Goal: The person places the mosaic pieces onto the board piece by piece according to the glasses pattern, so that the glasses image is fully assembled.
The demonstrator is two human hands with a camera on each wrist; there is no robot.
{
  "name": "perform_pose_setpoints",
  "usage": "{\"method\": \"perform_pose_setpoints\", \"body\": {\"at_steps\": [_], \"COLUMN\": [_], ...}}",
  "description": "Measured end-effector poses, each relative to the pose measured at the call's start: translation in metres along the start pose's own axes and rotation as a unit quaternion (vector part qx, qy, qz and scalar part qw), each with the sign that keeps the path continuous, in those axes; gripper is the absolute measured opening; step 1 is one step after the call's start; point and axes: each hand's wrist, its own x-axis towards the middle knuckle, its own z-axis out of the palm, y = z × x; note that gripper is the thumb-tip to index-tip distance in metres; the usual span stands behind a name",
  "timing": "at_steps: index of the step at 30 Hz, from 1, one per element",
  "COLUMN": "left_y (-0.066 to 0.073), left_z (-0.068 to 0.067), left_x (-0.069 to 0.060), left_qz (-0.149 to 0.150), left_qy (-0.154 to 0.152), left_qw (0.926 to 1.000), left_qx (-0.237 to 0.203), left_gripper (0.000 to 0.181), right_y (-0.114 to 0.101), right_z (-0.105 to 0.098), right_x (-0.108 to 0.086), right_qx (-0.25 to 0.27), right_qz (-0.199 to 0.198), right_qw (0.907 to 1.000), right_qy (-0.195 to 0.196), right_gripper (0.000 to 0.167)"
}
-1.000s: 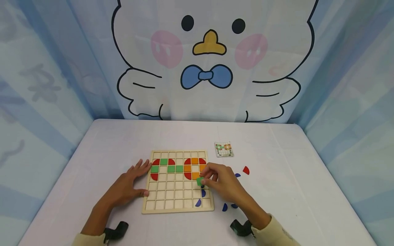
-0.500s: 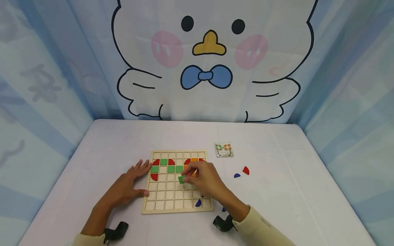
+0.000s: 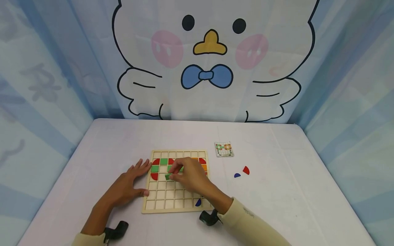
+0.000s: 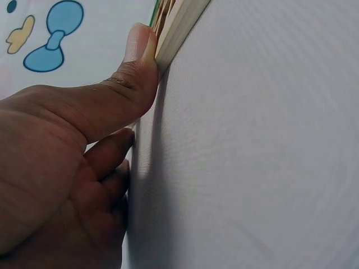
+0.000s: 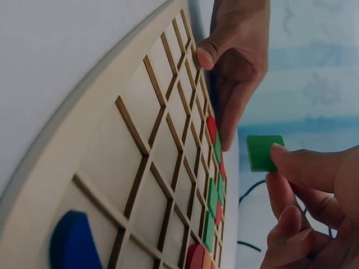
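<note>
A green square tile (image 5: 262, 153) is pinched between thumb and forefinger of my right hand (image 3: 192, 176), held just above the wooden grid board (image 3: 160, 211). Beneath that hand, part of the board is hidden. My left hand (image 3: 127, 184) rests at the board's left edge, its thumb touching the side in the left wrist view and its fingers extended. Red quarter-round pieces (image 3: 154, 176) and green squares (image 3: 155, 168) fill cells at the upper left. More red and orange pieces (image 3: 204, 167) show at the upper right. One blue half-round piece (image 3: 198, 202) lies on the board's lower right.
A small pattern card (image 3: 224, 149) lies on the white table (image 3: 292, 191) beyond the board's right corner. Near it are a loose red piece (image 3: 246, 170) and a blue half-round (image 3: 237, 175). A printed curtain (image 3: 209, 102) stands behind the table.
My right hand has moved left across the board with the green tile, from the right columns to the third column or so. The left hand has stayed in place.
</note>
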Motion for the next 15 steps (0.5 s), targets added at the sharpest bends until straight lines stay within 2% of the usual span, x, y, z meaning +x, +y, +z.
{"method": "perform_pose_setpoints", "body": {"at_steps": [15], "left_y": [-0.002], "left_z": [-0.001], "left_x": [0.000], "left_qz": [0.006], "left_qy": [-0.001], "left_qw": [0.9999], "left_qx": [-0.009], "left_gripper": [0.109], "right_y": [-0.002], "right_z": [0.020], "right_x": [0.025], "right_qx": [-0.043], "right_qz": [0.013], "right_qw": [0.9989], "right_qy": [-0.011], "right_gripper": [0.019]}}
